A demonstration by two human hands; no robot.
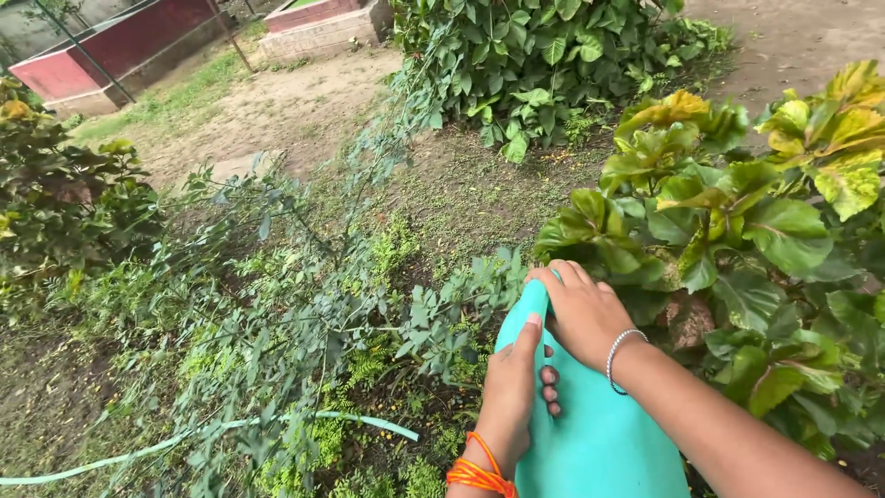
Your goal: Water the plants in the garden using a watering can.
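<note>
Head view: one smooth teal plastic can [599, 433], low centre. Left hand [510, 392] grips its side; right hand [583, 314] clasps its narrow top. One thin green hose [198, 433] curves left of the can; broad-leaved shrub [737, 231] right.

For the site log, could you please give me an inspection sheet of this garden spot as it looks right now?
Surface: bare soil and patchy grass, with low weeds in front.
Job's things: teal container, held upright by both hands near its top.
Clutter: nothing seen.
Grippers: left hand wraps the container's side, orange thread at the wrist; right hand lies over the top, beaded bracelet at the wrist.
Cables: pale green hose lies on the ground at lower left, passing through the weeds.
Surroundings: thin-stemmed shrub ahead, broad-leaved bush on the right, red low wall far left.
</note>
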